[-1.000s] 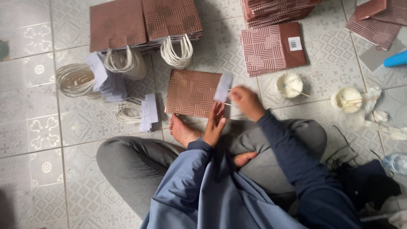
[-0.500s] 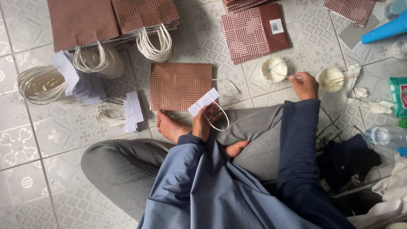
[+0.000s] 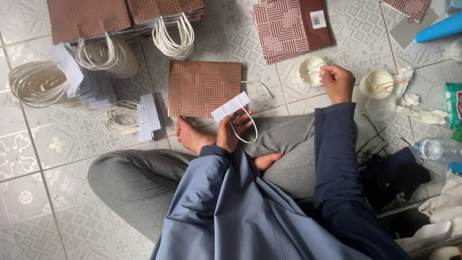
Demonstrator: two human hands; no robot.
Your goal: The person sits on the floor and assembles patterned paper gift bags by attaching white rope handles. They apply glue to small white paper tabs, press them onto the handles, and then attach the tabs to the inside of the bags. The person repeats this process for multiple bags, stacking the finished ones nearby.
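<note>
Head view, looking down at crossed legs on patterned floor tiles. Landmark: the flat brown paper bag [image 3: 204,88] with a geometric print, lying just beyond the bare feet.

Left hand [image 3: 232,132] just below the bag's lower right corner, fingers curled and pinched on a white paper strip [image 3: 231,106] with a white cord loop [image 3: 247,126] hanging from it; the strip's far end overlapped the bag's lower right edge. Right hand [image 3: 338,83] well to the right of the bag, fingers pressed together around something thin, too small to tell, held over a small white round dish [image 3: 310,70]. A second white dish [image 3: 377,83] with a stick across it further right again.

Left of the bag, a small bundle of cord handles with white strips [image 3: 132,118], and beyond that a larger pile of the same [image 3: 57,82]. Above the bag, stacks of brown bags [image 3: 120,15] with white loop handles hanging toward it. Up and to the right of the bag, another patterned bag [image 3: 291,26] lying flat.
</note>
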